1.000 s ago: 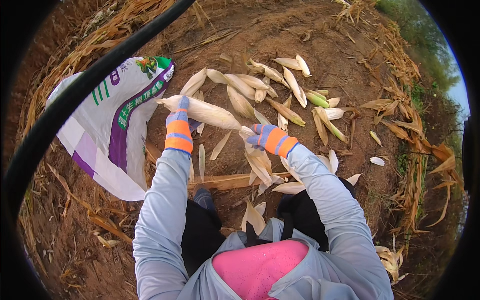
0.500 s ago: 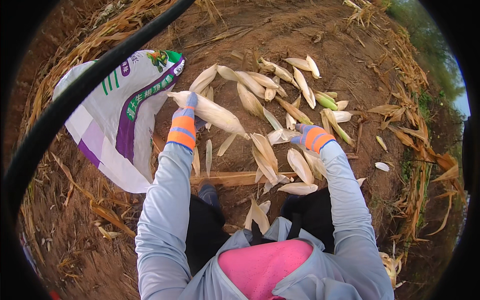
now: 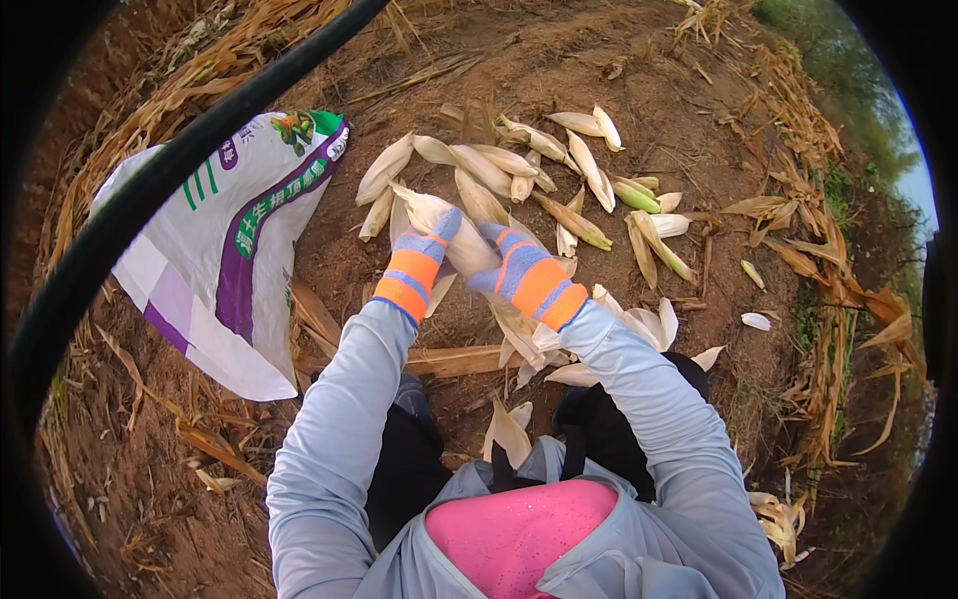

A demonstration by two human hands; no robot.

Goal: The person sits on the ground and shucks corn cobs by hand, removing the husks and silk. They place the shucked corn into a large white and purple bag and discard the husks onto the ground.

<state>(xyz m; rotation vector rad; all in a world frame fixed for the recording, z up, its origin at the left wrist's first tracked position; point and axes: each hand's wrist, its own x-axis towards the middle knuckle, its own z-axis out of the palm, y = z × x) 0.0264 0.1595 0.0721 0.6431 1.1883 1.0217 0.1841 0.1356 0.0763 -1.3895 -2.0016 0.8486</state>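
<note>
A pale, dry-husked ear of corn (image 3: pixel 423 208) is held in front of me, slanting from upper left down to lower right. My left hand (image 3: pixel 417 268), in a blue and orange knit glove, wraps round it from the left. On its other side, my right hand (image 3: pixel 529 276), gloved alike, has its fingers closed on the lower end. The hands partly hide the ear. Beyond them lies a loose heap of unshelled corn ears (image 3: pixel 481 168), some with greenish husks (image 3: pixel 636 196). Torn husks (image 3: pixel 649 321) lie by my right wrist.
A white, purple and green woven sack (image 3: pixel 225 265) lies at left. Dry stalks and leaves (image 3: pixel 848 290) border the soil on the right. A black cable-like bar (image 3: pixel 180 170) crosses the upper left. My shoe (image 3: pixel 411 397) stands by a flat dry leaf (image 3: pixel 454 360).
My right hand has left the loose husks at right and come over to grip the corn ear. My left hand has moved right and nearer with the ear, which now tilts more steeply.
</note>
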